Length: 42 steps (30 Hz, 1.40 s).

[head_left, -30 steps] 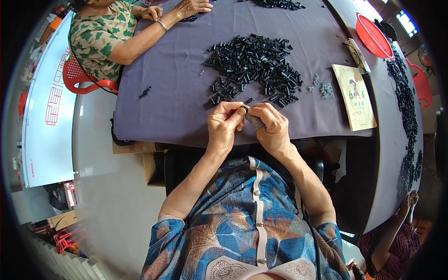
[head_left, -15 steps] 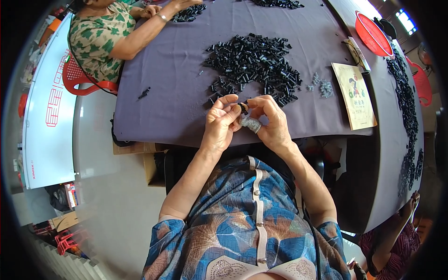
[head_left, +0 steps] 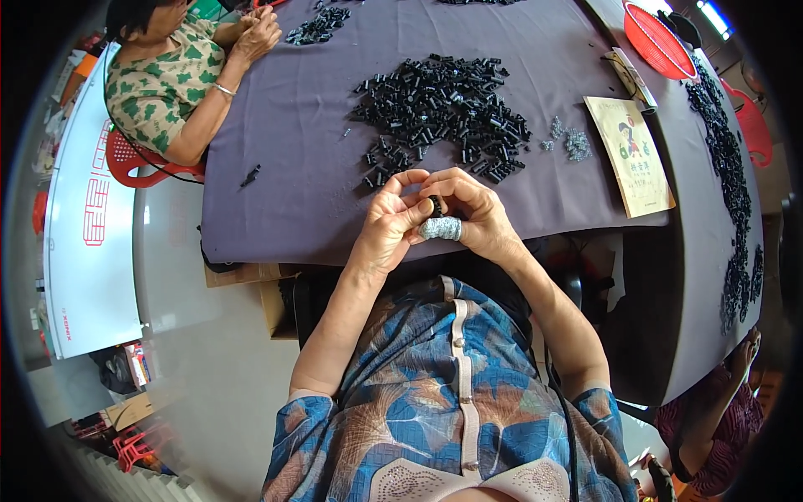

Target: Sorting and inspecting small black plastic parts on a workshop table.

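Close together at the table's near edge, my left hand (head_left: 386, 226) and my right hand (head_left: 481, 213) both pinch a small black cylindrical part (head_left: 435, 206). Its ridged end shows between my fingertips; the rest of it is covered by them. A grey wrap (head_left: 441, 228) is wound around my right thumb. Just beyond my hands lies a large heap of similar short black parts (head_left: 443, 109). To the right of that heap is a small group of clear little pieces (head_left: 577, 144).
A purple-grey cloth covers the table (head_left: 284, 201). A thin yellow booklet (head_left: 633, 159) lies on its right side, with a red basket (head_left: 659, 42) farther back. At the far left a co-worker (head_left: 180, 84) sits on a red chair. More black parts (head_left: 723, 184) line the right table.
My thumbs have come closer together, and the wrapped right thumb now lies level beneath the black part. The co-worker at the left has drawn their hands back from the small pile.
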Each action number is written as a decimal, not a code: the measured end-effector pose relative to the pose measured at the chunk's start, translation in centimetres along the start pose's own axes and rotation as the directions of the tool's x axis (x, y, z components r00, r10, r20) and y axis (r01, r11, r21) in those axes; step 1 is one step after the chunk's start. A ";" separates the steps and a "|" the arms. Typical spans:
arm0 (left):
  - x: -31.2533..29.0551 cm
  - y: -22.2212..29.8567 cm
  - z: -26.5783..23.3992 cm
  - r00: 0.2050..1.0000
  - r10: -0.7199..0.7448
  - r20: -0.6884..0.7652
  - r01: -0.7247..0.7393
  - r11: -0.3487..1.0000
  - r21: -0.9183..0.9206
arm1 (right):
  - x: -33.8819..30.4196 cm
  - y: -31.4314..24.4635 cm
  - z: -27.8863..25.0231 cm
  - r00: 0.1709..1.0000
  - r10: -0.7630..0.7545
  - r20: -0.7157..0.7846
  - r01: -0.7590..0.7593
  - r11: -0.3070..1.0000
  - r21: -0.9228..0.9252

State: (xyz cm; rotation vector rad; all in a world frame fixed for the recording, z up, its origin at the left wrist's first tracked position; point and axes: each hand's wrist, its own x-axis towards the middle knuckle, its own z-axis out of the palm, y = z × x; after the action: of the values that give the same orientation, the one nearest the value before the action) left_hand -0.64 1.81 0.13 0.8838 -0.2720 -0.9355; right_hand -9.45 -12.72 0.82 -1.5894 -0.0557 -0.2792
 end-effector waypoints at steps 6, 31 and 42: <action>-0.1 0.0 -0.4 0.999 -0.031 0.041 0.032 0.999 -0.018 | -0.2 0.2 0.3 0.997 0.073 0.006 -0.073 0.989 0.128; -0.2 0.3 -0.3 0.997 -0.060 0.047 0.064 0.994 -0.091 | 0.3 0.2 1.5 0.994 0.015 -0.111 0.014 0.966 0.256; 0.4 -0.1 -0.5 0.998 -0.052 0.032 0.055 0.991 -0.122 | 0.1 0.9 0.7 0.999 0.044 -0.008 -0.040 0.960 0.276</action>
State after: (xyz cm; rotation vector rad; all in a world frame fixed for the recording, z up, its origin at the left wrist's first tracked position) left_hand -0.24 1.73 -0.31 0.7678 -0.2142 -1.0051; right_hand -9.08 -12.05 -0.10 -1.3098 -0.0483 -0.2382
